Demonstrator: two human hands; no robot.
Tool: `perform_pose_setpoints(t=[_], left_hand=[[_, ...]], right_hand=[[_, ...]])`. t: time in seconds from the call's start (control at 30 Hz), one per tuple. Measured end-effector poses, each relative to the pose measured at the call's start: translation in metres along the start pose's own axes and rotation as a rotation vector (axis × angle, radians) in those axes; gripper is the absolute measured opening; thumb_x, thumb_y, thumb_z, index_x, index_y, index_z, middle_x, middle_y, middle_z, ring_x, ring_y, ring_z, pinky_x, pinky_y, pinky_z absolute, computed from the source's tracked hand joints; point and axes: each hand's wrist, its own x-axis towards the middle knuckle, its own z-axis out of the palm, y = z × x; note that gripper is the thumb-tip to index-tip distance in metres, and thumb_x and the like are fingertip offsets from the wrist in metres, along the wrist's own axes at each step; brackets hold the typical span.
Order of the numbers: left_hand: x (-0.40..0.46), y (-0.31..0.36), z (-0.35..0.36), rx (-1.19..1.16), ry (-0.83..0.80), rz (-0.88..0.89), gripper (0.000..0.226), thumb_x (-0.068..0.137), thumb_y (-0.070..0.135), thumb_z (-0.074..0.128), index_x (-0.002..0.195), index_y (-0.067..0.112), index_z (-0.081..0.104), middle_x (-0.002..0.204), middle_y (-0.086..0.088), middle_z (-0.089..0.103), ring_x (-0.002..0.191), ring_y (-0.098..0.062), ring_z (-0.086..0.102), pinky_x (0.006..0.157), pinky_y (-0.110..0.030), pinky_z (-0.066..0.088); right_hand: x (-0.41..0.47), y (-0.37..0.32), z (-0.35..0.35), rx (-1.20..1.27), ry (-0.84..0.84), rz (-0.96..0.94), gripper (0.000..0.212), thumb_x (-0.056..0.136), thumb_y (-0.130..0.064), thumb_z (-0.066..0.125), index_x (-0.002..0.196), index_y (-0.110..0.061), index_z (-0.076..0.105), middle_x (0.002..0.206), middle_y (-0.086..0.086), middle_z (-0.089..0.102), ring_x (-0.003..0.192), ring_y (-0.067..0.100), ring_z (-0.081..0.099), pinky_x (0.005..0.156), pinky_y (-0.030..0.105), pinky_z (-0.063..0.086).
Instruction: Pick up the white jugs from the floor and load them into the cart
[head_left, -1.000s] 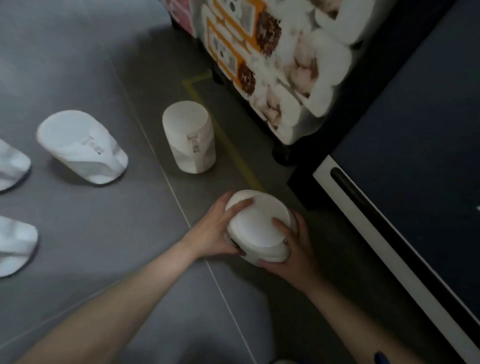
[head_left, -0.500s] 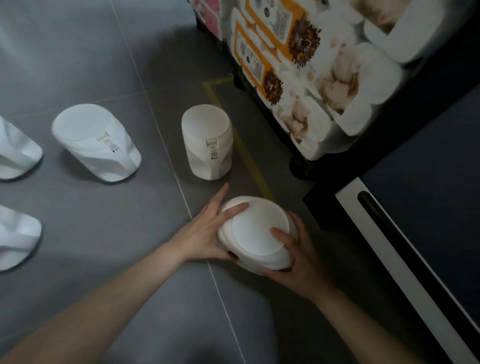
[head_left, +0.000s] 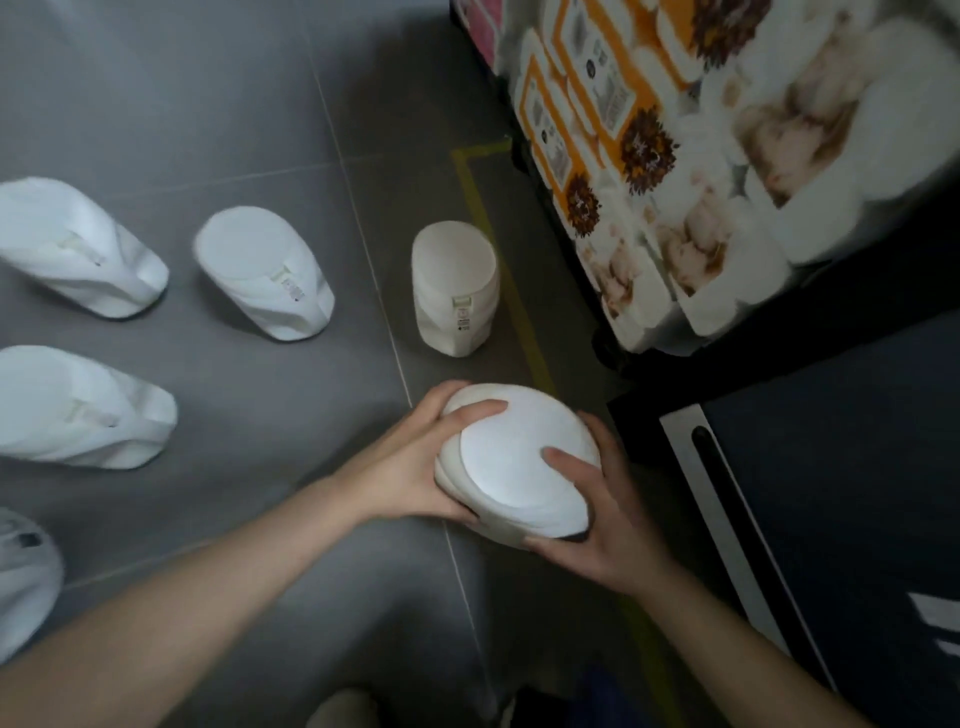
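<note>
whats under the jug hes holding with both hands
The held jug is gripped by the left hand and right hand. Only grey floor shows around it; directly beneath is hidden.

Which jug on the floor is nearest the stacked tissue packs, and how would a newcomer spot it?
Start at the tissue packs stacked at top right, then follow the yellow floor line beside them. The lone jug stands right at that line, just beyond the jug held in both hands. Unlike the jugs grouped at left, it stands by itself.
</note>
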Motion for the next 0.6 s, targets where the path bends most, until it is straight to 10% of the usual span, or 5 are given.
perform_pose_setpoints(t=[0.37, 0.6], left_hand=[[-0.122, 0.230, -0.228, 0.013, 0.263, -0.268, 0.110, 0.053, 0.042, 0.090, 0.132, 0.061, 0.016, 0.136, 0.030, 0.005, 0.131, 0.006, 0.017, 0.102, 0.001, 0.010], [-0.214, 0.390, -0.324, 0.054, 0.529, -0.415, 0.116, 0.046, 0.043, 0.091, 0.131, 0.065, 0.015, 0.144, 0.018, 0.014, 0.135, -0.001, 0.022, 0.109, -0.021, 0.024]], right_hand=[[0.116, -0.266, -0.176, 0.103, -0.091, -0.306, 0.072, 0.067, -0.051, 0.075, 0.127, -0.024, 0.044, 0.144, 0.002, 0.026, 0.133, 0.019, 0.033, 0.107, 0.028, 0.038], [0.145, -0.423, -0.267, 0.231, -0.170, -0.474, 0.068, 0.070, -0.052, 0.074, 0.125, -0.021, 0.047, 0.140, 0.013, 0.036, 0.130, 0.029, 0.038, 0.101, 0.046, 0.045]])
